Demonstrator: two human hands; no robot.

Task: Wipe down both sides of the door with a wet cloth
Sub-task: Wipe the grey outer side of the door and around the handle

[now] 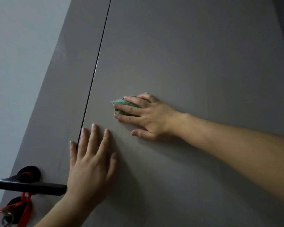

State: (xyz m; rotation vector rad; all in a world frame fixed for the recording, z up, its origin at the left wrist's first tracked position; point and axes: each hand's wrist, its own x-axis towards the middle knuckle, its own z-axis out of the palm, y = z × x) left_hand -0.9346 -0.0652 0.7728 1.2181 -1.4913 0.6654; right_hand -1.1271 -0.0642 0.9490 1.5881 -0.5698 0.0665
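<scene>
A grey-brown door (179,54) fills most of the head view, with a thin black groove running down it left of centre. My right hand (144,115) presses a small green cloth (125,105) flat against the door panel, its fingers stretched over the cloth and pointing left. My left hand (90,163) rests flat on the door below and left of the cloth, fingers straight and spread, holding nothing; its little finger lies across the groove.
A black lever handle (30,185) sits at the lower left of the door, just left of my left wrist. A red ribbon with keys (15,212) hangs from the lock below it. A pale wall (15,63) lies beyond the door's left edge.
</scene>
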